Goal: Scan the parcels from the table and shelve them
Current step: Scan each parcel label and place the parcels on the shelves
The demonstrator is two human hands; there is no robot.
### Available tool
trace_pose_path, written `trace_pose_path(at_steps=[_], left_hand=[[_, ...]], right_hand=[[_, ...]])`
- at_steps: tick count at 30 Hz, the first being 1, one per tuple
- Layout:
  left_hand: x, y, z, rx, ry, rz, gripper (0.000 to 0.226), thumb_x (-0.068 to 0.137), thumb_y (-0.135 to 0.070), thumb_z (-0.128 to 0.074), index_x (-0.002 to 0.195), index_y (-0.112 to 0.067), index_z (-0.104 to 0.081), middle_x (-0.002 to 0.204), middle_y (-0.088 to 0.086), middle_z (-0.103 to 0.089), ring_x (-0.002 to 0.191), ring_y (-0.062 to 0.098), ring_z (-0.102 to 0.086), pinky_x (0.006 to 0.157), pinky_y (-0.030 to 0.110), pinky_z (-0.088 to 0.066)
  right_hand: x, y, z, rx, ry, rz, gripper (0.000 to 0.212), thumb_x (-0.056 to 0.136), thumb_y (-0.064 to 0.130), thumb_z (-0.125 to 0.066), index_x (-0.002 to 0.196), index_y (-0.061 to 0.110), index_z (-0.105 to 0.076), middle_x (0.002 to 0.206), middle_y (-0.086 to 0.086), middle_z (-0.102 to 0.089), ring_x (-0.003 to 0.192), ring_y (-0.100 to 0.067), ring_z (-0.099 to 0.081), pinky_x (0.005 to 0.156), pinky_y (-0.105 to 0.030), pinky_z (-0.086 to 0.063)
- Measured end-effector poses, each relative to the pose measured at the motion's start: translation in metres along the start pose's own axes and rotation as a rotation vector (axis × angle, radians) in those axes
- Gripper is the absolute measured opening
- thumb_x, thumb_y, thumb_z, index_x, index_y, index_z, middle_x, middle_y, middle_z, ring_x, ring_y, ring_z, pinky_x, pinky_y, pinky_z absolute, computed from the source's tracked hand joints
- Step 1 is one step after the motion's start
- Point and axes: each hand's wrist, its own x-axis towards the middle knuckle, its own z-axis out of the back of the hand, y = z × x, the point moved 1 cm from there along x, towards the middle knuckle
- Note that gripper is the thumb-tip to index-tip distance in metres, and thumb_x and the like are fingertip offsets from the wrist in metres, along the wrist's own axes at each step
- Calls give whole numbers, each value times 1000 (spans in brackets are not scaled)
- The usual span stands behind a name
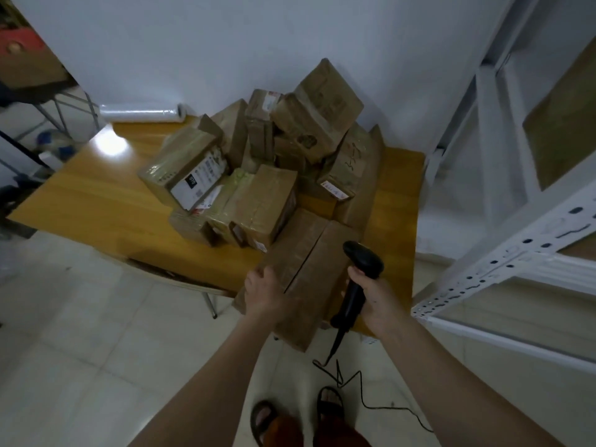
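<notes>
Gripping a black scanner (358, 279) by its handle, the right hand (375, 301) hovered beside a long box (309, 279) overhanging the table (96, 201) edge; the left hand (263, 293) clasped the box's near-left corner. More parcels (258, 162) lay heaped behind.

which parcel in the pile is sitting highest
The tilted taped box at the back of the table, nearest the wall. It rests on other parcels and tops the heap; the rest lie lower, around or beneath it.
</notes>
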Motion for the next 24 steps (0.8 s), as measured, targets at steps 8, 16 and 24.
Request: trace_pose_path(at_steps=[8, 16, 24], left_hand=[[36, 1, 2, 3, 34, 20, 109, 68, -54, -79, 151, -20, -17, 150, 13, -26, 140, 35, -25, 116, 50, -25], [35, -2, -9, -19, 98, 28, 125, 58, -62, -82, 152, -28, -8, 149, 11, -25, 138, 36, -25, 112, 51, -30], [17, -15, -21, -180, 272, 75, 133, 54, -65, -83, 153, -36, 1, 154, 13, -15, 142, 37, -17, 112, 53, -31]], right_hand=[[19, -15, -1, 56, -16, -9, 31, 88, 18, -68, 118, 12, -63, 120, -10, -64, 115, -29, -56, 103, -43, -42], [13, -12, -1, -92, -29, 11, 15, 88, 21, -68, 102, 19, -64, 105, -6, -62, 97, -25, -60, 102, -49, -45], [-27, 17, 0, -257, 20, 175, 8, 90, 22, -65, 98, 21, -65, 92, -3, -62, 90, -19, -61, 94, -42, -50]])
